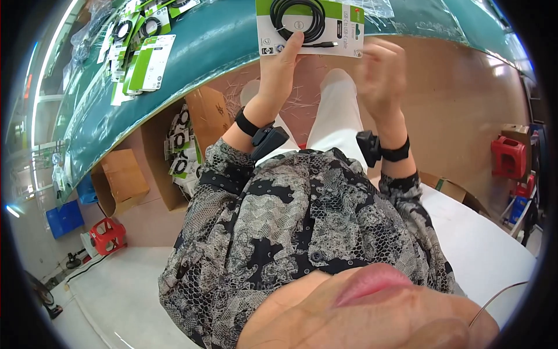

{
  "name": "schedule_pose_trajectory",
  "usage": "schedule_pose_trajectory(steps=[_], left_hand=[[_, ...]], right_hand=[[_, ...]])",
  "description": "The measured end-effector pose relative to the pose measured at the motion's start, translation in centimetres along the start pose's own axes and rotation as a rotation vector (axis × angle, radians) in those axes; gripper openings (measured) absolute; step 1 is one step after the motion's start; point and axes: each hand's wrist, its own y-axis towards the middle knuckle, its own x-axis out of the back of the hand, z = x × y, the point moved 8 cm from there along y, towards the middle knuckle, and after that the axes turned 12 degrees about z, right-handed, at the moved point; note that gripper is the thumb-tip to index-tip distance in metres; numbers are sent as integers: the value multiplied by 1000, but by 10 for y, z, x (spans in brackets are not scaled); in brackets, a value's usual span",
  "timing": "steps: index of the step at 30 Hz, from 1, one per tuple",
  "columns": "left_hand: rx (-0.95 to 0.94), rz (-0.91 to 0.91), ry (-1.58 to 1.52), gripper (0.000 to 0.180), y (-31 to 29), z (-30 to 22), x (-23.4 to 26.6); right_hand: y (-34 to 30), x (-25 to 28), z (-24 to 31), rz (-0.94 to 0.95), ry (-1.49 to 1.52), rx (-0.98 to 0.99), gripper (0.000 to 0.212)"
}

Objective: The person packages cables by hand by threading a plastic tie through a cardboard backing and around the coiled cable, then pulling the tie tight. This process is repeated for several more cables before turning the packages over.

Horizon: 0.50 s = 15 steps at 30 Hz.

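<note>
My left hand (278,74) grips a green-and-white cardboard card (351,42) at its lower left, thumb pressed on the front. Coiled on the card is a black cable (320,22), its plug lying along the lower edge. The card is held up at the edge of the green-covered table (200,49). Close to the card's lower right corner is my right hand (381,75), its fingers bent but smeared by motion. Whether it pinches anything cannot be made out. Each wrist wears a black strap with a small black device.
Several carded cables and cards (152,64) are heaped on the table's left. Below stands an open cardboard box (160,168) with more carded cables (181,139). Thin pale strips (299,96) litter the floor. Red plastic stools stand at left (108,235) and right (507,157).
</note>
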Motion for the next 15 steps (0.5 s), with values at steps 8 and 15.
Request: schedule_pose_trajectory(steps=[8,15], left_hand=[[-75,71,26,24,-6,11,0],[-86,49,-72,22,-12,0,-8]], right_hand=[[23,-50,11,414,-89,207,42],[9,-51,19,250,-116,282,26]])
